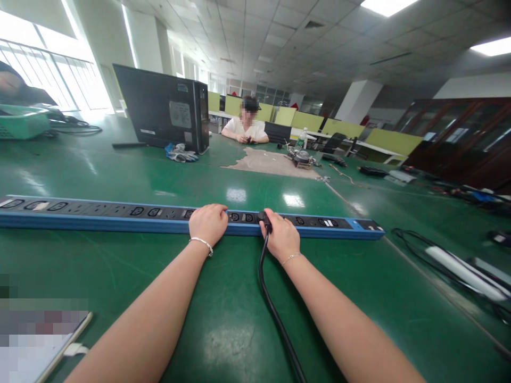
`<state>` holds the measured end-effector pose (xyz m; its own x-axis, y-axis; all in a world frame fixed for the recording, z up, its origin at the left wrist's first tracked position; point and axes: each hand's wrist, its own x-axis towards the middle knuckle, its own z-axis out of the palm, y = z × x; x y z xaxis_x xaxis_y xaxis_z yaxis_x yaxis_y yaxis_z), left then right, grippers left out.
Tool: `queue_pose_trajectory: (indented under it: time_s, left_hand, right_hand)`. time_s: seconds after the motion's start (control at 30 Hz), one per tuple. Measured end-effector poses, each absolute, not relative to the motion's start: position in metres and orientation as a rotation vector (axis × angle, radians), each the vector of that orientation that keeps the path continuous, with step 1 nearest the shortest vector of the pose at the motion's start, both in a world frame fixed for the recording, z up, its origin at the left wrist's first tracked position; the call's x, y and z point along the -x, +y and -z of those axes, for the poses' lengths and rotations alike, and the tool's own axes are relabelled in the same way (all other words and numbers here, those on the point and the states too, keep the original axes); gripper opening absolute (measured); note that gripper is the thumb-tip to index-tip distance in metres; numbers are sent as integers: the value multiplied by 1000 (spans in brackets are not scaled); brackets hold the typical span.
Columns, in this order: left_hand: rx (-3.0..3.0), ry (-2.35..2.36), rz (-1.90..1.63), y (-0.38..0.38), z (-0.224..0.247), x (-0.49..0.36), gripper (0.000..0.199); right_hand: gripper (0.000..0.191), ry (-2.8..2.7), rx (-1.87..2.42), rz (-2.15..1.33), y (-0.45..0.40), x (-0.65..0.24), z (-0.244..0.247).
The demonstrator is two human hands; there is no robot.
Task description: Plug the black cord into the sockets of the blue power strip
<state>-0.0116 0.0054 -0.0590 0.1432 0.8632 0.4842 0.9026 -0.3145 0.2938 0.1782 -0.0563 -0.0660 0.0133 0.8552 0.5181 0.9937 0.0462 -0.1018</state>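
Observation:
A long blue power strip (107, 222) with a black row of sockets lies across the green table in front of me. My left hand (208, 224) is closed over the strip near its middle, fingers wrapped across the far edge. Just to the right, my right hand (283, 235) grips a black plug (264, 219) at one of the sockets. Whether the plug is fully seated cannot be seen. From it a thick black cable (275, 311) runs down between my forearms toward the bottom of the view.
A black computer tower (163, 109) stands behind the strip, with gloves (181, 153) beside it. Across the table sits a person (244, 126). At left is a green basket (24, 123); at right, coiled black cables (415, 244). A tablet-like object (48, 346) lies near left.

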Motion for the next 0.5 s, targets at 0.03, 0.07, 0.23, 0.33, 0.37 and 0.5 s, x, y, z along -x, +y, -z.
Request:
queue_pose_trajectory:
  time_s: [0.03,0.07,0.23,0.33,0.37,0.5]
  left_hand:
    - [2325,-1799,904,6,59,12,33]
    - [2330,-1801,900,6,59,12,33]
    - [2347,-1747,926,-1,55,6,30]
    - [2359,-1672,940,-12,47,-10,30]
    - [2377,-1672,917,-16,42,-18,31]
    - [2606,-1761,573,-28,20,-58,41]
  right_hand:
    - [41,-1885,1851,412,-56,-179,66]
    - [41,-1880,1845,408,-56,-181,67]
    - [44,-1937,1754,316,-53,-192,72]
    - [47,-1966,1702,262,-52,-198,75]
    - [47,-1963,1693,252,-51,-200,76]
    - [50,-1963,1661,209,-51,-201,77]
